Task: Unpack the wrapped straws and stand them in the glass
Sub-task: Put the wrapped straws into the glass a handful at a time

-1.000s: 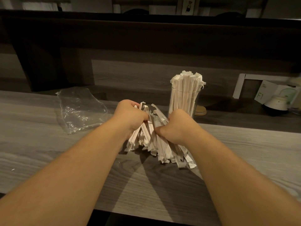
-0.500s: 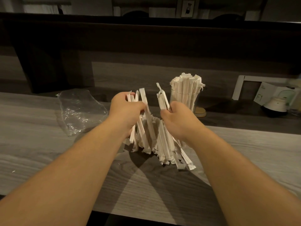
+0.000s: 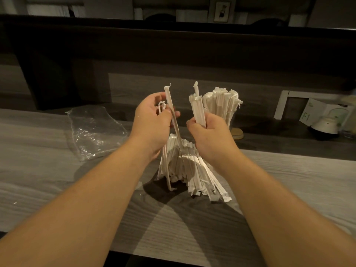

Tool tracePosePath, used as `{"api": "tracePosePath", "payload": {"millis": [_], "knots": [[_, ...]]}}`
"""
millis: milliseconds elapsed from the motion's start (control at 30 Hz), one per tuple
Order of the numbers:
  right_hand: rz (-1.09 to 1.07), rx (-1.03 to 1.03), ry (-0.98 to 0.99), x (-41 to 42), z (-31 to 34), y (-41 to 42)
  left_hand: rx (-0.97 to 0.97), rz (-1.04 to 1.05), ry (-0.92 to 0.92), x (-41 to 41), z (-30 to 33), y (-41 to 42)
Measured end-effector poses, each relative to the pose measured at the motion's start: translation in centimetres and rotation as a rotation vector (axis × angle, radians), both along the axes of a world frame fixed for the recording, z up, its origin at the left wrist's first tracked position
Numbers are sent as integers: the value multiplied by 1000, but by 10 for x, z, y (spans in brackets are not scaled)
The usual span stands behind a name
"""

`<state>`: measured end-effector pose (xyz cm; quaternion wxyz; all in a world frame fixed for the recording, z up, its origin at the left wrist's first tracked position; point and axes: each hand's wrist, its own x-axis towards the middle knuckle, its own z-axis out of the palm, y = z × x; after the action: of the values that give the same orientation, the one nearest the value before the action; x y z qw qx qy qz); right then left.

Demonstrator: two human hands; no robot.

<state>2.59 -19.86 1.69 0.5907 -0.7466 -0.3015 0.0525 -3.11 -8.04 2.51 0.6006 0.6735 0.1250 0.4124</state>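
Observation:
A heap of white paper-wrapped straws (image 3: pixel 190 170) lies on the grey wooden counter (image 3: pixel 57 180) below my hands. My left hand (image 3: pixel 152 120) is raised above it and pinches a few long straws (image 3: pixel 172 112) that hang down to the counter. My right hand (image 3: pixel 210 132) grips a small upright bundle of straws (image 3: pixel 197 106). Just behind my right hand stands the glass (image 3: pixel 230 118), packed with upright wrapped straws (image 3: pixel 221 101); my hand hides its lower part.
A crumpled clear plastic bag (image 3: pixel 94 130) lies on the counter to the left. A lower dark shelf behind holds a round wooden coaster (image 3: pixel 237 132), a white dome-shaped object (image 3: pixel 324 125) and a white card (image 3: pixel 308 112). A dark wall panel rises behind.
Both hands have lifted from the heap and moved apart, each pulling straws upward. The left hand now holds only a few straws; the right holds a tighter bundle near the glass.

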Motion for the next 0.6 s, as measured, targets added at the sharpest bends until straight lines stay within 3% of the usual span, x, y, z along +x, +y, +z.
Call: {"api": "tracePosePath", "payload": {"millis": [100, 233, 600], "knots": [[9, -10, -46, -1, 0, -1, 38, -72, -13, -1, -1, -3], [20, -13, -99, -3, 3, -2, 165, 3, -21, 1, -7, -3], [-3, 154, 13, 2, 1, -3, -18, 51, -265, -9, 1, 4]]}}
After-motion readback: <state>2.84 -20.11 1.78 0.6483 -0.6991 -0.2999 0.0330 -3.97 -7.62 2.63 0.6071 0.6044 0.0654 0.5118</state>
